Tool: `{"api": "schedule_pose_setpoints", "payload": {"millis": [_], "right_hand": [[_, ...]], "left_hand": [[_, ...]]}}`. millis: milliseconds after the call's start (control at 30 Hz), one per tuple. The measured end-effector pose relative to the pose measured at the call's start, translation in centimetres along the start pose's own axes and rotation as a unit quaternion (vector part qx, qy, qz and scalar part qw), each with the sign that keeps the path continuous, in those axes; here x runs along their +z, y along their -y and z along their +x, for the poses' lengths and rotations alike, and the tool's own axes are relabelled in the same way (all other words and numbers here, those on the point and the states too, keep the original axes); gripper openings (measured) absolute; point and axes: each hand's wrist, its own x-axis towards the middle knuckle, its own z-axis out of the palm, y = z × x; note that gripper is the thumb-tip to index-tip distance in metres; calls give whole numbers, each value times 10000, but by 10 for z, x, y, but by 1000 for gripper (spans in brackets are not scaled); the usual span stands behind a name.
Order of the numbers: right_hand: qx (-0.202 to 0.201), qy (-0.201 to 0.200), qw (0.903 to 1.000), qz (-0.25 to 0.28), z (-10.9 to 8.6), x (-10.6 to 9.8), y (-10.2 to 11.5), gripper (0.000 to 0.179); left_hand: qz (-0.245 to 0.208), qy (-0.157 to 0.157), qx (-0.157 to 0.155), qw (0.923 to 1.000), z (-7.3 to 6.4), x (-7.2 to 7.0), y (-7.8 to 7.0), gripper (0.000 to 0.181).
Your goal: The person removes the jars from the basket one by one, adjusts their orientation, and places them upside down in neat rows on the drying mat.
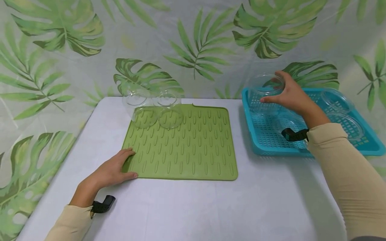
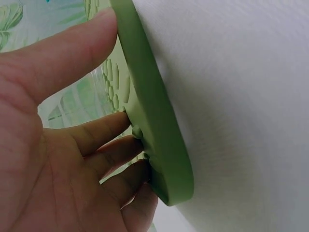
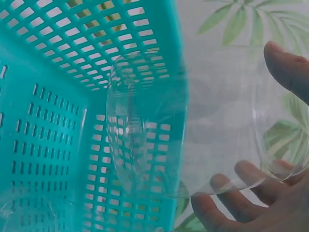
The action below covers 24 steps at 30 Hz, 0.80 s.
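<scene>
My right hand grips a clear cup by its upper end, thumb on the near side and fingers round the far side. The cup stands over the back left corner of the blue basket; its lower end overlaps the basket wall in the right wrist view. At the front left corner of the green mat, my left hand rests with thumb and fingers spread on the edge. Two more clear cups stand side by side at the mat's back left.
Several clear cups lie in the basket, at its right side and beneath my right forearm. A white cloth covers the table. Behind hangs a leaf-print curtain, close to the table's back edge.
</scene>
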Motion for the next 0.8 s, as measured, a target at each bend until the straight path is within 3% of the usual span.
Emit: {"api": "schedule_pose_setpoints", "payload": {"millis": [800], "right_hand": [[-207,-629,9972,-346,-23,-2,0,106]], "left_hand": [[-72,0,9,10000,1,-2,2,81]]}}
